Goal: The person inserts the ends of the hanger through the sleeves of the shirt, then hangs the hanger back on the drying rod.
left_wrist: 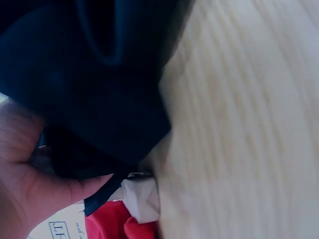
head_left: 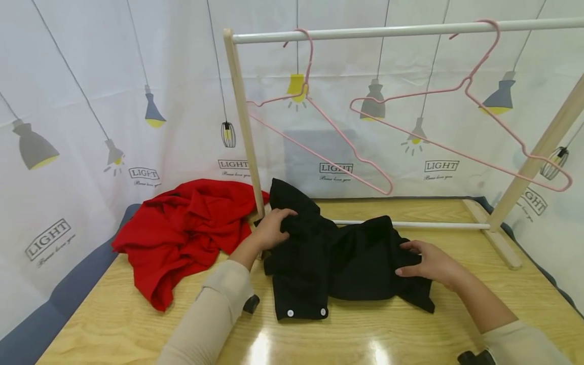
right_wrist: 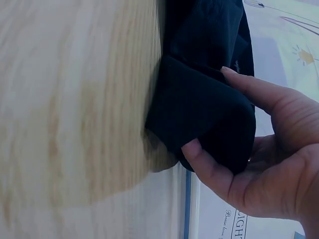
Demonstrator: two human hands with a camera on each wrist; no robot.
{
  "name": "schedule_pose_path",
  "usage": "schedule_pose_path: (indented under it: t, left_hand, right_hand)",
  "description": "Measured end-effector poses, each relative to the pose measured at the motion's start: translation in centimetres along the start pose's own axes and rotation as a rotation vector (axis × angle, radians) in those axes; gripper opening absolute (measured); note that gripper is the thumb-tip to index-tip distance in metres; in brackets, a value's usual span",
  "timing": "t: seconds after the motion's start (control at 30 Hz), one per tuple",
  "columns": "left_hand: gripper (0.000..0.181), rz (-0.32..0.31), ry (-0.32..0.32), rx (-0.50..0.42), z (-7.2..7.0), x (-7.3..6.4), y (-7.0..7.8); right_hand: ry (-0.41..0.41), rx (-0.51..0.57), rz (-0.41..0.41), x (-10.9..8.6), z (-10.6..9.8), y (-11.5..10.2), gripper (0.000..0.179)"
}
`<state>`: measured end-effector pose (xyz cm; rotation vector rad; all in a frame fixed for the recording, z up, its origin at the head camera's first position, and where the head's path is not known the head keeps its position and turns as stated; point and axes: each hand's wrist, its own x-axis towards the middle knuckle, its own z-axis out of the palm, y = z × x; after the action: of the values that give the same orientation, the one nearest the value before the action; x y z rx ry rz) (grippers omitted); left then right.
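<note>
A black garment (head_left: 303, 276) with two white buttons along its front edge lies bunched on the wooden table. My left hand (head_left: 272, 230) grips its left part near the rack's post. In the left wrist view, dark cloth (left_wrist: 89, 94) covers most of that hand's fingers, and the thumb shows below it. At the garment's right end, my right hand (head_left: 433, 264) holds a fold between thumb and fingers. The right wrist view shows this black fold (right_wrist: 204, 109) inside the curve of the right hand (right_wrist: 279, 159).
A crumpled red garment (head_left: 191, 228) lies on the table at the left. Behind the black garment stands a clothes rack with a white top rail (head_left: 410, 30). Two pink hangers hang from it, one on the left (head_left: 337, 129) and one on the right (head_left: 490, 109).
</note>
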<state>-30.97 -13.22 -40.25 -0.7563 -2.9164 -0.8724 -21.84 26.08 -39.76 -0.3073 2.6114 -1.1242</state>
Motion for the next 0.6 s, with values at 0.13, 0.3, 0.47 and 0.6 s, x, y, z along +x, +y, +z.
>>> schedule_pose_path:
  t: [0.13,0.3,0.47,0.6]
  left_hand:
    - [0.057,-0.01,-0.019,0.011,-0.8,-0.8,0.3]
    - [0.065,-0.044,-0.012,0.029,-1.9,-1.9,0.9]
    - [0.063,-0.092,0.062,0.059,-2.9,-3.3,1.7]
    - [0.051,-0.078,0.2,0.069,-3.3,-4.9,2.9]
  right_hand:
    - [0.002,-0.058,-0.012,-0.2,-0.2,0.0,0.082]
    - [0.008,-0.174,-0.041,-0.4,-0.6,0.2,0.079]
    - [0.016,-0.251,-0.053,-0.9,-1.0,0.0,0.075]
    - [0.019,-0.271,-0.047,-1.2,-1.0,-0.3,0.074]
